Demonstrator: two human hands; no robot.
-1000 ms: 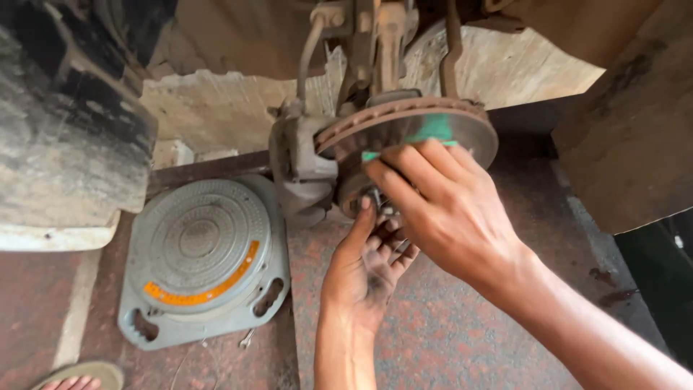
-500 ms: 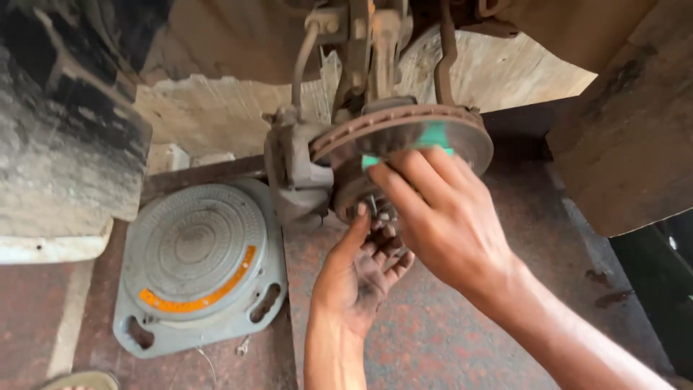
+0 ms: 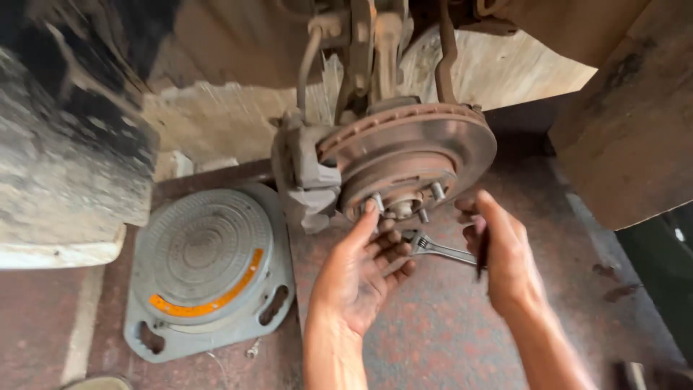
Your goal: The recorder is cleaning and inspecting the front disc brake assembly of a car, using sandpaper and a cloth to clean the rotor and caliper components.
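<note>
A rusty brake disc with its hub studs hangs under the raised car, with a grey caliper on its left. My left hand is palm up and open just below the hub, its index fingertip touching a stud. My right hand is lower right of the disc and apart from it. It grips the end of a metal spanner, whose open jaw points toward my left fingers. A dark object also shows in the right hand; what it is I cannot tell.
A grey round turntable plate with an orange stripe lies on the reddish floor at the left. A dirty tyre and mud flap fill the far left. A brown body panel overhangs at the right.
My right hand came off the disc face and dropped to the lower right; the green cloth it pressed there is no longer seen. The disc and studs are uncovered. My left hand stayed below the hub.
</note>
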